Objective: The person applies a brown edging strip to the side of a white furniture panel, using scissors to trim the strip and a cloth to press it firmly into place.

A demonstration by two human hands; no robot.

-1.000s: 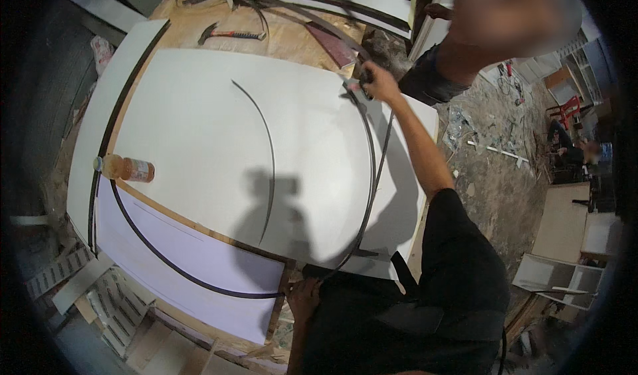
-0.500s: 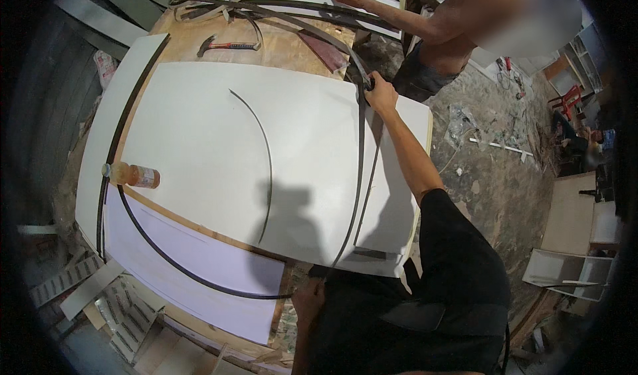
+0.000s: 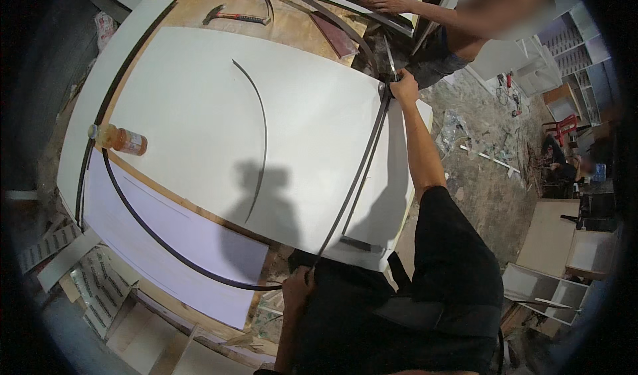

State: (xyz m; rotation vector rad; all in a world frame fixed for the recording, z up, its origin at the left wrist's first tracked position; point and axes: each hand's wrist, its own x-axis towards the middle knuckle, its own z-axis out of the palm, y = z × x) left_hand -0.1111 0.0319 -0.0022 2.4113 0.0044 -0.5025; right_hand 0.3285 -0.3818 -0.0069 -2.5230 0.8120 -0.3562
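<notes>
At the far right corner of a large white board (image 3: 193, 109), my right hand (image 3: 404, 88) is closed round scissors (image 3: 390, 57), their pale blade pointing away from me. A dark edging strip (image 3: 352, 199) runs from beside that hand across the board towards my body. My left hand (image 3: 297, 285), low and close to my body, is closed on the strip's near end; its fingertips are partly hidden. A curved black strip (image 3: 169, 259) also reaches that hand from the left. Another thin curved strip (image 3: 264, 129) lies on the middle of the board.
A bottle of orange drink (image 3: 123, 140) lies at the board's left edge. Beyond the board are a hammer (image 3: 236, 17), a dark red triangular piece (image 3: 334, 35) and bundled dark strips (image 3: 312, 1). Across the table, a person's hand (image 3: 389, 0) touches strips. Cabinets (image 3: 545, 285) stand right.
My right hand has shifted slightly right, and the scissors' blade now shows clear of the strips. My left hand still grips near my body. The view has shifted a little.
</notes>
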